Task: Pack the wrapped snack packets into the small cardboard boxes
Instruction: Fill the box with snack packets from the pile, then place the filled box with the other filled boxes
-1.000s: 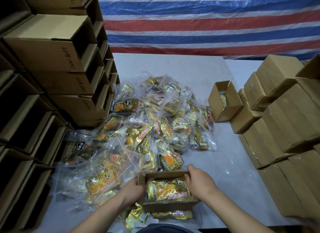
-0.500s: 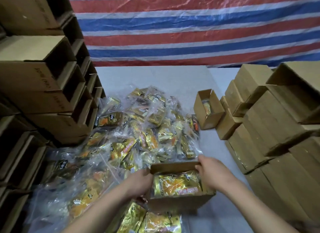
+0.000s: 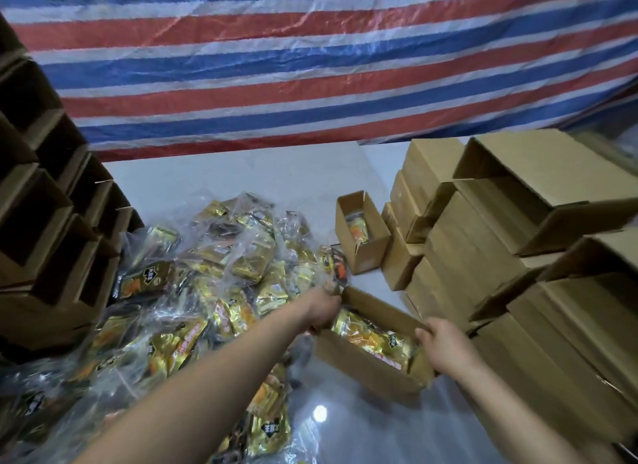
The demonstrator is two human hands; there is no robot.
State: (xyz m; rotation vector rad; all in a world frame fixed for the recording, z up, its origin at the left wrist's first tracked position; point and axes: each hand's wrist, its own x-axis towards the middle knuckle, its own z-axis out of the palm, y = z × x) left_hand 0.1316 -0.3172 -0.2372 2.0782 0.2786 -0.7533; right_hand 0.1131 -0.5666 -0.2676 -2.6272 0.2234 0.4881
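Note:
A small open cardboard box (image 3: 362, 368) sits tilted near the table's middle, with gold wrapped snack packets (image 3: 374, 339) inside it. My left hand (image 3: 322, 311) grips the box's far left end. My right hand (image 3: 445, 348) grips its right end, fingers curled over the rim. A big heap of gold snack packets in clear bags (image 3: 214, 291) covers the table to the left. Another small open box (image 3: 362, 234) with a packet in it stands farther back.
Stacks of brown cartons (image 3: 518, 273) rise at the right, close to the held box. Empty open cartons (image 3: 51, 228) are stacked on their sides at the left. A striped red, white and blue tarp (image 3: 310, 66) hangs behind the grey table (image 3: 241, 173).
Both hands have carried the filled box to the right and farther from me, towards the right stack. The camera has tilted up and turned right.

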